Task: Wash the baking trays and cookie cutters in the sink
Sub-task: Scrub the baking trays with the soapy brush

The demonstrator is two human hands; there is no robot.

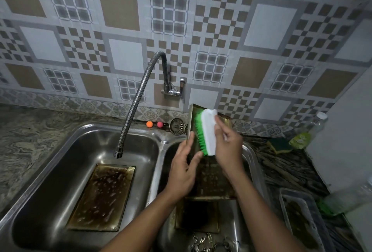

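Over the right sink basin a long greasy baking tray [211, 179] stands tilted, its far end leaning toward the wall. My left hand [184, 173] grips its left edge. My right hand [228, 147] holds a white scrub brush with green bristles [207, 131] against the tray's upper part. A second dirty tray [102, 197] lies flat in the left basin. Another tray [198, 216] rests on the right basin's floor, with metal cookie cutters [205, 242] in front of it.
A flexible steel tap [136, 98] arches over the left basin [50, 161]. On the right counter sit a sponge [279, 145], a soap bottle [308, 132], a plastic container [302, 223] and a clear bottle [350, 197]. A strainer [177, 126] and two small balls [154, 124] lie behind the sink.
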